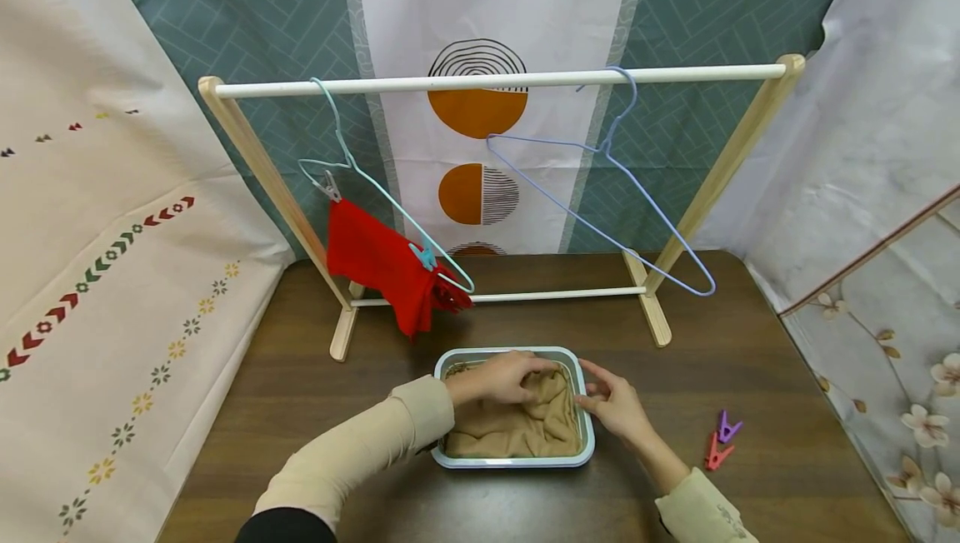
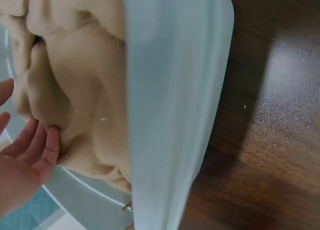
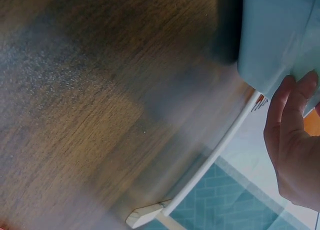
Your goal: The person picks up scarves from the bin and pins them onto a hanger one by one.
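Observation:
A tan cloth (image 1: pixel 525 430) lies bunched in a pale blue-grey basin (image 1: pixel 517 462) on the table. My left hand (image 1: pixel 502 378) reaches over the basin's left side, and its fingertips touch the folds of the cloth (image 2: pixel 75 74). In the left wrist view the thumb side of the left hand (image 2: pixel 22 165) stands apart from the other fingers. At the basin's right rim is my right hand (image 1: pixel 618 406). The right wrist view has the right hand (image 3: pixel 297 145) with fairly straight fingers against the basin's outer wall (image 3: pixel 272 39).
Behind the basin stands a wooden rack with a white rail (image 1: pixel 465 85). A red cloth (image 1: pixel 382 264) is clipped to a mint hanger (image 1: pixel 397 206) on the left. A blue hanger (image 1: pixel 652 197) hangs at right. Purple (image 1: pixel 726 426) and red clothespins (image 1: pixel 716 451) lie on the table's right.

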Motion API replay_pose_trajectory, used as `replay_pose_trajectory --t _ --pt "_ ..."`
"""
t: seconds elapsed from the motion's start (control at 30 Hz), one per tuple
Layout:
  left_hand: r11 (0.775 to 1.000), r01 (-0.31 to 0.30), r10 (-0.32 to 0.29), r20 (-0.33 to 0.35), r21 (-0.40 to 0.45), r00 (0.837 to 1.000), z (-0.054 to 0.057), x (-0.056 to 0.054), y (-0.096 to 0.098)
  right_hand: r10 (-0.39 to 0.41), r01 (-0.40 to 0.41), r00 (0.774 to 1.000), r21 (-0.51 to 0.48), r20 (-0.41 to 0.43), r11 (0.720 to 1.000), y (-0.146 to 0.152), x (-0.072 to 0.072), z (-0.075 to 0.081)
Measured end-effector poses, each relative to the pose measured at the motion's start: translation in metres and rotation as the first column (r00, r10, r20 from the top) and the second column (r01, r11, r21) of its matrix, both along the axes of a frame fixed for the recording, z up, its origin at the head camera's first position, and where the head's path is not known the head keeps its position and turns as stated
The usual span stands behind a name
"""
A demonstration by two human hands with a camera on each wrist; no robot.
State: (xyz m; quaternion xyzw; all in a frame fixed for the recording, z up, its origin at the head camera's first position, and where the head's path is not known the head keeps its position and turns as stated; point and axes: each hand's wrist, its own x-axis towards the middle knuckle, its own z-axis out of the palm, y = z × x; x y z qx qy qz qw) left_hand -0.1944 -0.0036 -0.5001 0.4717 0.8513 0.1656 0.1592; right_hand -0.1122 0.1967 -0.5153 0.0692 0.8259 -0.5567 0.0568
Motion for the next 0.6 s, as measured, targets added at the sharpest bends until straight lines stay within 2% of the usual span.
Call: replay_pose_trajectory --t 0.2,0.37,0.47,0.6 --pt "0.994 0.017 -0.027 -0.088 -0.104 0.996 -0.007 -0.001 0.008 -0.004 0.004 1.000 0.016 0.005 1.000 0.001 -0.001 -0.002" --pt "0.988 -0.021 0.001 -0.134 -0.153 0.991 -0.010 0.002 0.011 0.004 -0.004 1.000 0.000 -0.001 1.000 0.001 0.000 -0.001" --pt "0.986 -0.049 0.026 -0.140 -0.162 0.990 -0.010 0.003 0.012 0.003 -0.003 1.000 -0.008 0.000 1.000 0.001 0.000 -0.001" --pt "0.991 -0.053 0.034 -0.149 -0.125 0.988 -0.010 0.004 0.011 -0.004 0.004 1.000 0.004 -0.002 1.000 0.000 0.000 0.000"
